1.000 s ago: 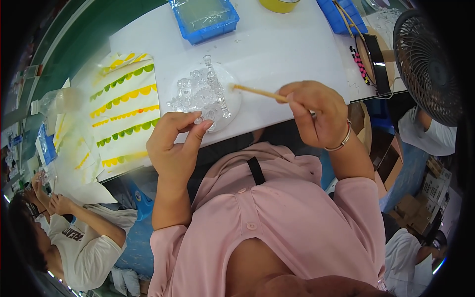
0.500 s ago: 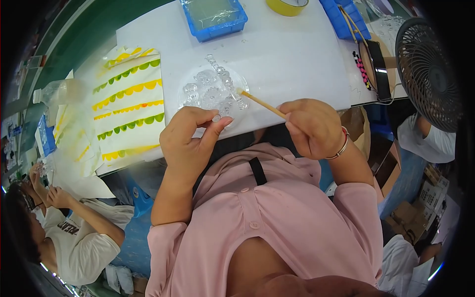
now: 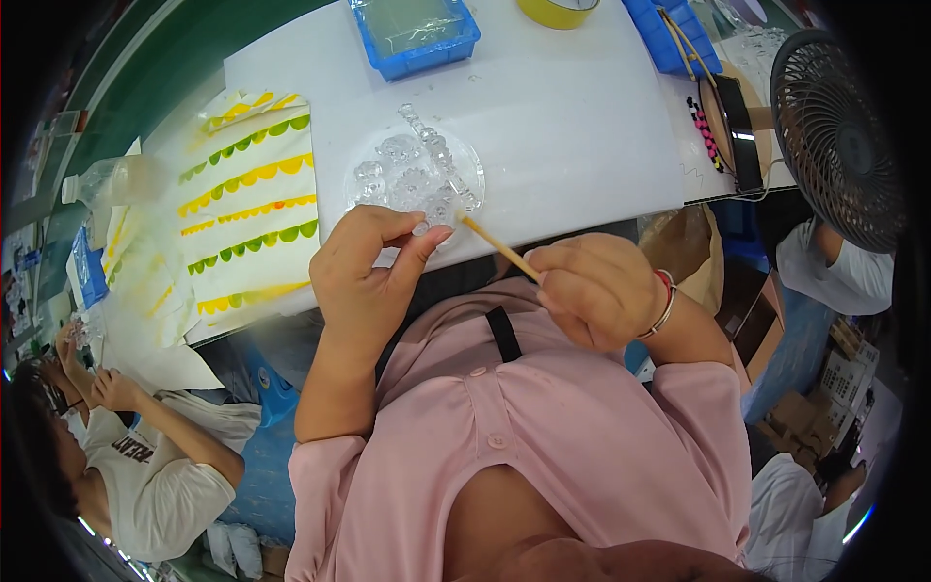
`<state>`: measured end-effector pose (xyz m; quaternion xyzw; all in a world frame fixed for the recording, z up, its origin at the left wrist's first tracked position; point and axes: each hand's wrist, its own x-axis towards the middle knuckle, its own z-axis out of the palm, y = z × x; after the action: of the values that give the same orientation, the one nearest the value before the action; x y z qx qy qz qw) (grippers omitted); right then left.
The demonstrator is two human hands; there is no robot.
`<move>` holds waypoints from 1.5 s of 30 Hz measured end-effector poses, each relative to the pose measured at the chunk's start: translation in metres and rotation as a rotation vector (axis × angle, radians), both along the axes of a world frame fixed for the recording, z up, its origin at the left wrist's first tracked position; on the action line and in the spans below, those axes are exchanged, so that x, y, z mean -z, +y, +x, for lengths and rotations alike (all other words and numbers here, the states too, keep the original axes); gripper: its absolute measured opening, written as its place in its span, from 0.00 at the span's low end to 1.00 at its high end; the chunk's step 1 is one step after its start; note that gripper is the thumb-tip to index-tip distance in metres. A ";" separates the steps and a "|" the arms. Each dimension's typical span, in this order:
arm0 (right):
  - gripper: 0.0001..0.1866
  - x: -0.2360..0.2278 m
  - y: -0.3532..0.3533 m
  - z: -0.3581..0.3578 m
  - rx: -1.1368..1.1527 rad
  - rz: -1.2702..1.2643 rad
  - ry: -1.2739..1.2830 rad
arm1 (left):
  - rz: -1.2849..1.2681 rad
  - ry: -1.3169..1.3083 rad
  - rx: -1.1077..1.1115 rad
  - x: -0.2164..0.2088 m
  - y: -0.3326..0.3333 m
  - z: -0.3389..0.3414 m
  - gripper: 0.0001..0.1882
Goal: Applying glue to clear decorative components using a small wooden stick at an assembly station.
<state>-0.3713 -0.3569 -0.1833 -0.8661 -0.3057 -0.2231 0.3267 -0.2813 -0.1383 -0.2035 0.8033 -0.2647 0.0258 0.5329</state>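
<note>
Between the thumb and forefinger of my left hand (image 3: 361, 276) is a small clear, bead-like piece (image 3: 421, 229), held at the table's near edge. My right hand (image 3: 603, 296) is closed round a slim wooden stick (image 3: 502, 249) with a pale tip; whether that tip is bristle or cotton I cannot tell. The tip points left and sits close to the clear piece; contact is hard to make out. Just beyond my left fingers lies a round clear dish (image 3: 469, 155), bearing several transparent pieces (image 3: 400, 148) and a knobbly clear strip (image 3: 433, 145).
Left of the dish lies white paper with yellow and green scalloped bands (image 3: 254, 209). A blue tray (image 3: 417, 63) and a yellow tape roll (image 3: 558, 12) stand at the back. A black fan (image 3: 839, 145) is at right, near a blue bin (image 3: 669, 37). A co-worker (image 3: 145, 456) sits at lower left.
My right hand has moved down and slightly left, bringing the stick's tip nearer to the clear piece. My left hand keeps its pinch almost in place.
</note>
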 end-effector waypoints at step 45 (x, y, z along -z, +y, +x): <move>0.02 0.013 -0.033 0.089 0.236 0.353 -0.025 | 0.114 -0.097 -0.008 -0.037 -0.001 0.030 0.17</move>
<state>-0.2825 -0.3903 -0.1967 -0.8223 -0.1626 -0.3207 0.4410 -0.2514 -0.1389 -0.1665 0.8313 -0.2879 0.0516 0.4727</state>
